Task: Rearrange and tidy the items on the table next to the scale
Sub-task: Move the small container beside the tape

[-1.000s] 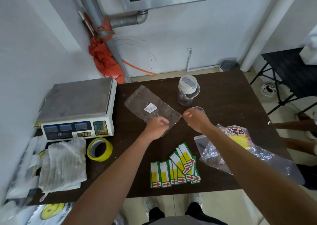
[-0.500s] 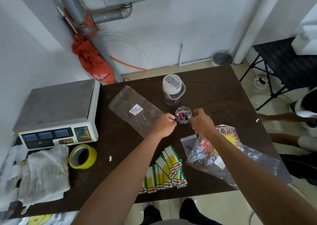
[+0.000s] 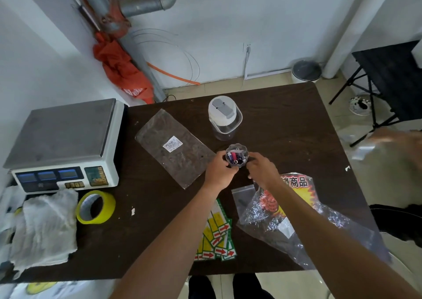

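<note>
Plastic, clear & fluted: that's the small round cup (image 3: 236,158), batteries standing inside, sitting near the middle of the dark brown wood table (image 3: 285,120), just in front of a clear jar (image 3: 225,118) w/ white lid. My left hand (image 3: 219,172) & right hand (image 3: 262,171) both curl round the cup, one each side. A flat clear bag (image 3: 173,148) w/ white label lies between cup & steel-topped scale (image 3: 64,141). Glossy yellow tape roll (image 3: 96,207) & crumpled white cloth (image 3: 45,225) lie in front of the scale. Green-yellow arrow tags (image 3: 217,239) fan under my left forearm, a crinkly plastic bag (image 3: 285,218) under the right. A grey pipe (image 3: 146,2) runs along the white wall behind.
</note>
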A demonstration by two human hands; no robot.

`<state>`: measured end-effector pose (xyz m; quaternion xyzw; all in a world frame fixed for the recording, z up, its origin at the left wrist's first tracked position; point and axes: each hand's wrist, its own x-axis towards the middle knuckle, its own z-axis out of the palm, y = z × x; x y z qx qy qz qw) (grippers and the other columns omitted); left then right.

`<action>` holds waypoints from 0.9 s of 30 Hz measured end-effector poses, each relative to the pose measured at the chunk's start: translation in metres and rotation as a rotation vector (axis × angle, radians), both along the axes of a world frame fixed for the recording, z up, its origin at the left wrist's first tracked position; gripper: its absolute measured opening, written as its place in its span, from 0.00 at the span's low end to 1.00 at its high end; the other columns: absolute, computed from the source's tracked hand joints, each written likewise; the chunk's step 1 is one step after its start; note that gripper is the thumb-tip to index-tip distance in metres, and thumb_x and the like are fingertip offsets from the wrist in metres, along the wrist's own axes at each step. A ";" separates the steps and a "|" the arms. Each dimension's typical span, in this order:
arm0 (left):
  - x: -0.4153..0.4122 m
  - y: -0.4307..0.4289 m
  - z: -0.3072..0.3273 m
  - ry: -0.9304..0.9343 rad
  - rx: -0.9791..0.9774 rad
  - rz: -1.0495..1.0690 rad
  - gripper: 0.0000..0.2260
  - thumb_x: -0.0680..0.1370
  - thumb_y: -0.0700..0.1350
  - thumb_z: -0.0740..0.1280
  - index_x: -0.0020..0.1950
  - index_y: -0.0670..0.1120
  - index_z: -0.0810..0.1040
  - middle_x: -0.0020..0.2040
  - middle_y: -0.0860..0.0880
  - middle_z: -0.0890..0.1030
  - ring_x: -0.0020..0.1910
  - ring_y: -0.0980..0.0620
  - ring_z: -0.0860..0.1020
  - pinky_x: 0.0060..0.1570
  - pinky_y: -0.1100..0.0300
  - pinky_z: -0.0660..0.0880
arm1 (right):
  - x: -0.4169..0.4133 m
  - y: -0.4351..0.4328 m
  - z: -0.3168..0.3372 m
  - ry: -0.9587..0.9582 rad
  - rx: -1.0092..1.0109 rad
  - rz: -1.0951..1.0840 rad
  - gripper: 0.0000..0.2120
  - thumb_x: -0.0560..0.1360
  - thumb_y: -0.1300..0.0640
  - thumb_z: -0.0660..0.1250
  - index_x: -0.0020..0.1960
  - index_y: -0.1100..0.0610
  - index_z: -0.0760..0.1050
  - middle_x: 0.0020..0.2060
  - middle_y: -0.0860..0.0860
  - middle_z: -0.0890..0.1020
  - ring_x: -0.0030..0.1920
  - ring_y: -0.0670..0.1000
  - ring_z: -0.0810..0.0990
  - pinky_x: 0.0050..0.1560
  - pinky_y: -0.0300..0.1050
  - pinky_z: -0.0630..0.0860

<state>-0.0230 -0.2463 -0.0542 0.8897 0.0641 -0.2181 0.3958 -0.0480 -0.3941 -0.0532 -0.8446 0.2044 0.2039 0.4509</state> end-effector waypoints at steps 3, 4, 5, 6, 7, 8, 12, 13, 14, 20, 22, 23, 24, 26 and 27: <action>-0.005 -0.002 -0.003 -0.012 0.018 -0.002 0.22 0.73 0.46 0.75 0.64 0.47 0.74 0.54 0.48 0.84 0.55 0.49 0.81 0.55 0.50 0.78 | -0.003 0.001 -0.002 -0.008 0.068 -0.048 0.18 0.79 0.52 0.60 0.68 0.48 0.72 0.51 0.50 0.83 0.45 0.52 0.85 0.55 0.57 0.80; -0.006 -0.001 -0.004 -0.023 0.023 -0.005 0.21 0.73 0.46 0.75 0.63 0.46 0.74 0.53 0.48 0.84 0.54 0.48 0.82 0.55 0.49 0.79 | -0.004 0.002 -0.003 -0.021 0.085 -0.065 0.18 0.79 0.51 0.60 0.68 0.48 0.73 0.51 0.50 0.84 0.44 0.51 0.85 0.56 0.57 0.80; -0.008 -0.001 -0.005 -0.033 0.019 -0.005 0.20 0.72 0.46 0.74 0.62 0.46 0.74 0.52 0.48 0.84 0.53 0.48 0.82 0.54 0.49 0.79 | -0.006 0.003 -0.003 -0.037 0.091 -0.081 0.18 0.78 0.51 0.61 0.67 0.48 0.73 0.51 0.50 0.84 0.43 0.51 0.86 0.56 0.57 0.80; -0.010 0.000 -0.005 -0.043 0.011 -0.002 0.20 0.72 0.46 0.74 0.62 0.45 0.74 0.51 0.48 0.84 0.53 0.47 0.82 0.54 0.49 0.79 | -0.008 0.005 -0.002 -0.060 0.087 -0.091 0.17 0.78 0.50 0.61 0.67 0.48 0.74 0.52 0.50 0.84 0.43 0.50 0.86 0.55 0.57 0.80; -0.012 0.002 -0.004 -0.055 0.000 0.004 0.19 0.73 0.46 0.74 0.61 0.45 0.74 0.51 0.47 0.84 0.52 0.47 0.82 0.53 0.50 0.78 | -0.011 0.008 -0.002 -0.084 0.071 -0.092 0.17 0.78 0.50 0.61 0.67 0.48 0.74 0.53 0.50 0.84 0.43 0.50 0.86 0.55 0.57 0.81; -0.015 0.005 -0.002 -0.066 -0.008 0.013 0.20 0.73 0.46 0.74 0.61 0.45 0.73 0.51 0.47 0.84 0.52 0.48 0.82 0.53 0.50 0.78 | -0.014 0.011 0.000 -0.108 0.052 -0.087 0.17 0.79 0.50 0.61 0.67 0.47 0.74 0.54 0.49 0.85 0.42 0.50 0.86 0.55 0.56 0.81; -0.027 0.026 0.006 -0.110 -0.032 0.059 0.23 0.70 0.50 0.78 0.58 0.47 0.70 0.49 0.50 0.82 0.49 0.51 0.81 0.47 0.54 0.77 | -0.025 0.030 0.010 -0.161 0.020 -0.070 0.14 0.80 0.53 0.60 0.64 0.46 0.75 0.51 0.47 0.85 0.36 0.45 0.85 0.48 0.52 0.83; -0.030 0.034 0.007 -0.112 -0.021 0.064 0.24 0.70 0.51 0.78 0.57 0.48 0.69 0.48 0.51 0.82 0.47 0.52 0.80 0.45 0.56 0.75 | -0.027 0.036 0.013 -0.168 0.013 -0.060 0.14 0.80 0.53 0.60 0.64 0.46 0.75 0.51 0.46 0.85 0.35 0.44 0.85 0.46 0.50 0.82; -0.033 0.042 0.009 -0.113 -0.004 0.068 0.25 0.69 0.51 0.79 0.56 0.48 0.68 0.47 0.51 0.82 0.47 0.53 0.80 0.44 0.57 0.73 | -0.029 0.043 0.016 -0.173 0.009 -0.050 0.14 0.80 0.54 0.60 0.63 0.46 0.75 0.50 0.46 0.85 0.35 0.44 0.85 0.44 0.48 0.82; -0.047 0.110 0.028 -0.156 0.090 0.076 0.29 0.67 0.55 0.80 0.60 0.50 0.69 0.53 0.50 0.83 0.53 0.48 0.81 0.52 0.52 0.77 | -0.036 0.101 0.031 -0.236 0.079 0.036 0.13 0.81 0.55 0.60 0.63 0.47 0.77 0.49 0.47 0.85 0.32 0.44 0.85 0.42 0.47 0.83; -0.051 0.134 0.033 -0.176 0.130 0.051 0.31 0.68 0.57 0.78 0.65 0.51 0.69 0.57 0.49 0.83 0.57 0.47 0.81 0.53 0.52 0.77 | -0.034 0.124 0.033 -0.249 0.083 0.064 0.13 0.80 0.55 0.60 0.62 0.48 0.77 0.48 0.48 0.86 0.32 0.44 0.85 0.46 0.51 0.83; -0.054 0.146 0.036 -0.186 0.154 0.041 0.32 0.68 0.57 0.78 0.67 0.51 0.69 0.58 0.49 0.83 0.58 0.46 0.81 0.54 0.52 0.77 | -0.033 0.135 0.034 -0.249 0.086 0.081 0.13 0.80 0.55 0.60 0.62 0.48 0.78 0.48 0.48 0.86 0.31 0.44 0.85 0.47 0.53 0.83; -0.058 0.158 0.038 -0.199 0.175 0.042 0.33 0.69 0.58 0.78 0.68 0.51 0.69 0.59 0.49 0.83 0.58 0.47 0.80 0.54 0.53 0.76 | -0.032 0.147 0.035 -0.248 0.092 0.101 0.13 0.80 0.54 0.60 0.62 0.47 0.78 0.48 0.48 0.85 0.31 0.44 0.85 0.48 0.54 0.83; -0.065 0.182 0.041 -0.217 0.193 0.078 0.32 0.69 0.59 0.77 0.68 0.50 0.70 0.59 0.49 0.83 0.59 0.47 0.80 0.54 0.53 0.74 | -0.032 0.170 0.038 -0.242 0.113 0.138 0.13 0.80 0.53 0.61 0.62 0.47 0.78 0.47 0.48 0.86 0.31 0.45 0.85 0.49 0.53 0.83; -0.069 0.194 0.041 -0.219 0.189 0.106 0.32 0.69 0.60 0.76 0.68 0.50 0.71 0.59 0.49 0.83 0.58 0.46 0.80 0.54 0.53 0.74 | -0.031 0.182 0.040 -0.234 0.121 0.159 0.13 0.80 0.53 0.61 0.62 0.48 0.77 0.46 0.49 0.85 0.31 0.45 0.85 0.49 0.53 0.83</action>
